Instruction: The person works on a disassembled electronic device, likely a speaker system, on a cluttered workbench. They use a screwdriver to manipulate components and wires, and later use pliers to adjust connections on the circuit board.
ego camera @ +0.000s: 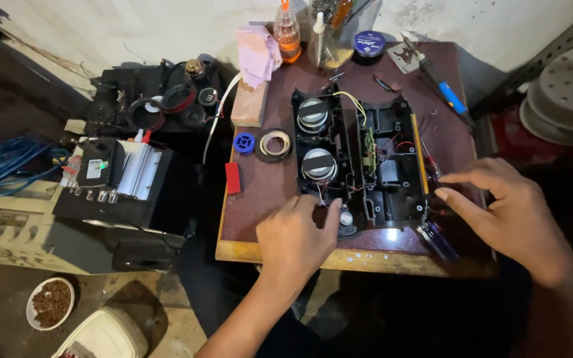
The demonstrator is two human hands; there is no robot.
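L hand: my left hand (298,235) rests palm-down on the near end of the opened black speaker housing (359,162); fingers curled loosely over the lower rim, tips touching near a small round silver part (346,218). Can't tell if anything is pinched, knuckles block it.
R hand: my right hand (502,209) sits at the housing's right edge, index finger out straight and pointing left, thumb under it. Fingers partly open, nothing clearly held.
housing pos: mid desk (266,192), both halves lying open side by side, long axis running away from me; left half holds two round speaker drivers (316,139), right half has a green circuit board (369,151).
key relation: housing lies btwn the two hands; L hand nearer, already touching, R just beside the rim.
screwdrivers: blue-handled screwdriver (438,240) under R hand, near desk edge; red-handled one (431,166) along the right rim.
hidden: L fingertips, R palm side, wiring detail too small to read. Forearms cut off at frame bottom.
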